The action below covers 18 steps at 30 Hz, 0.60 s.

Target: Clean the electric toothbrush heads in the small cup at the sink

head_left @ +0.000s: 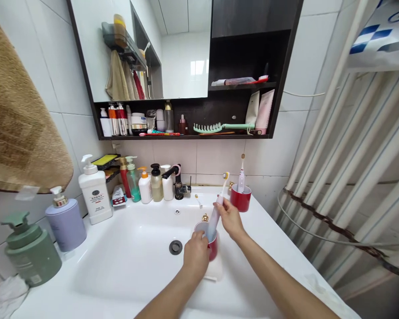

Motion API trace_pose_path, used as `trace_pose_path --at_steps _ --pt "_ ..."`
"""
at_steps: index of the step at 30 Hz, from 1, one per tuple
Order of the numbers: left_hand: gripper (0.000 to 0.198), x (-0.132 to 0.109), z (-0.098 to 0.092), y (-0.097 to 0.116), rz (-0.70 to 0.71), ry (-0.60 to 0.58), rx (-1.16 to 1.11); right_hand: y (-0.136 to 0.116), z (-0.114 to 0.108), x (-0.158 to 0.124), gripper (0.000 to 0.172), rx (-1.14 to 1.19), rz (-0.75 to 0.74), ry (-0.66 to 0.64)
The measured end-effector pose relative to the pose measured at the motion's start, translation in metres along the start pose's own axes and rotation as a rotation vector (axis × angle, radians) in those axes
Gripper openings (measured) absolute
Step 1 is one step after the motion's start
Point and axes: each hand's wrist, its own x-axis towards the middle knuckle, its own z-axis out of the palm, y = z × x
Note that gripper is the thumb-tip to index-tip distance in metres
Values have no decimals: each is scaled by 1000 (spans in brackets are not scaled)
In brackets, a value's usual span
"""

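Observation:
My left hand (197,252) is closed around a red cup (213,250) with a pale inside, at the right side of the sink. My right hand (231,217) grips an electric toothbrush (214,218) by its light handle. The handle's lower end is in the cup's mouth, and the brush head points up and slightly right. Under the cup lies a white cloth (214,270). Behind my right hand, a second red cup (241,201) on the counter holds another electric toothbrush (241,179) upright. A small loose brush head (198,201) lies near the sink's back edge.
The white sink (129,266) has a black faucet (178,184) at the back. Several pump bottles (145,186) line its back left, with a green dispenser (33,254) and a purple one (66,223) nearer. A mirror cabinet (186,138) hangs above; white pipes (339,146) stand right.

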Motion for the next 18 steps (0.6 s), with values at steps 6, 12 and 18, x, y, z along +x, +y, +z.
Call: trace_pose_path --at_steps 6,12,18 --pt "34 -2 -11 -9 73 66 -115 -22 -19 -11 36 175 -25 -51" --pt "24 6 -4 -19 169 -39 -190 -20 -18 -10 38 428 28 -11" --pt "29 19 12 -25 177 -28 -253 -27 -26 -16 28 618 132 -44"
